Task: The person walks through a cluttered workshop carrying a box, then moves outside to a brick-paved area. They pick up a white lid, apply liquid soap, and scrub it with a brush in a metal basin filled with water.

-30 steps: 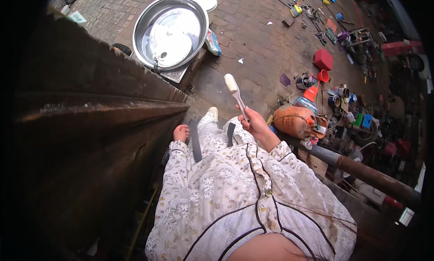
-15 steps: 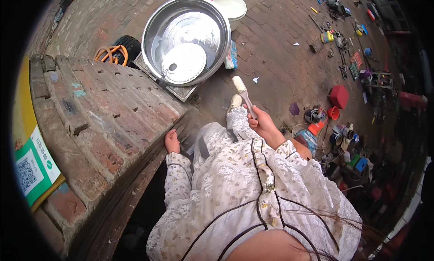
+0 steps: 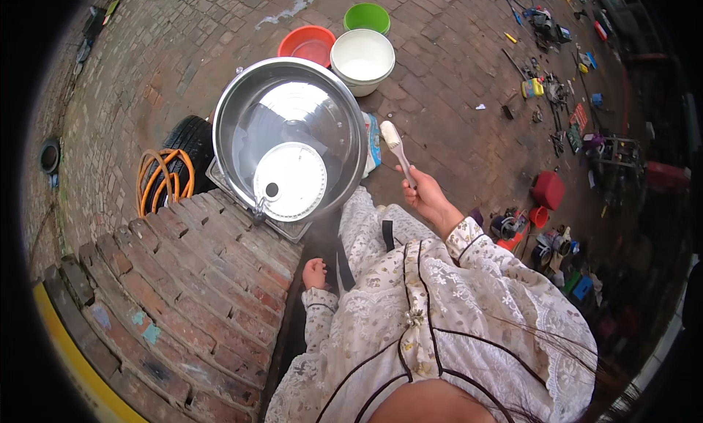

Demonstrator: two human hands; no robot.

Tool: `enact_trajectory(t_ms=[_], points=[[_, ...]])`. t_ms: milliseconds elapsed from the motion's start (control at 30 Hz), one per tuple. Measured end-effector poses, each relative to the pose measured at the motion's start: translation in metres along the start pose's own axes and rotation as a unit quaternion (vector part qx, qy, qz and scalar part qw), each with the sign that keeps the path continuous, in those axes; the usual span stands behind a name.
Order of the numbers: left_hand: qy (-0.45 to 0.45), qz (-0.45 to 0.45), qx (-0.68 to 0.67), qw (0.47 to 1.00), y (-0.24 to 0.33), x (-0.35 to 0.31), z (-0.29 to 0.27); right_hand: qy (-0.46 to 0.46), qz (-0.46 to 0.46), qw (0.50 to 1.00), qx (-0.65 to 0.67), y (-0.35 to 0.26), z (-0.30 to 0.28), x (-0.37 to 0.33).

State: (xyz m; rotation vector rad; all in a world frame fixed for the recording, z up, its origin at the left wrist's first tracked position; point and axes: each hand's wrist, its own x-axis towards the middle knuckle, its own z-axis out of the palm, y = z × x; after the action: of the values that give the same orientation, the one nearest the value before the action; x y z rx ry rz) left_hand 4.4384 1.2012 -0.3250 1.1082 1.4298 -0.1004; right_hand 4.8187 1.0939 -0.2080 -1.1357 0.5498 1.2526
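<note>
My right hand [image 3: 432,198] is closed round the pale handle of a brush [image 3: 399,156]. Its whitish head points up and away from me. My left hand [image 3: 315,273] hangs low beside the brick wall [image 3: 198,284], its fingers curled and nothing showing in them. Ahead of me, to the left, stands a big shiny metal basin [image 3: 227,152]. A round white disc [image 3: 300,181] with a dark hole lies inside it, towards my side. A small metal tap [image 3: 258,205] sits by the basin's near edge. The brush is to the right of the basin, apart from it.
Behind the basin stand a red basin [image 3: 307,43], a white bucket [image 3: 363,60] and a green bucket [image 3: 366,17]. A blue and white bag [image 3: 371,145] leans by its right side. At left are a tyre [image 3: 192,137] and an orange hose [image 3: 176,157]. Tools and parts litter the right.
My view has shifted forward and left, so the red basin and buckets show more fully. My left hand now hangs away from the wall's edge. The brush stays in my right hand.
</note>
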Motion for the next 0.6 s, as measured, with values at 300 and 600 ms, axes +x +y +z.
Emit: enact_trajectory(t_ms=[300, 600], points=[[-0.031, 0.094, -0.004, 0.995, 0.189, 0.052, 0.077, 0.038, -0.026, 0.999, -0.004, -0.090, 0.013, 0.071], [0.183, 0.134, -0.076, 0.971, 0.298, 0.070, 0.186, 0.001, 0.110, 0.989, -0.099, -0.170, -0.003, 0.217]])
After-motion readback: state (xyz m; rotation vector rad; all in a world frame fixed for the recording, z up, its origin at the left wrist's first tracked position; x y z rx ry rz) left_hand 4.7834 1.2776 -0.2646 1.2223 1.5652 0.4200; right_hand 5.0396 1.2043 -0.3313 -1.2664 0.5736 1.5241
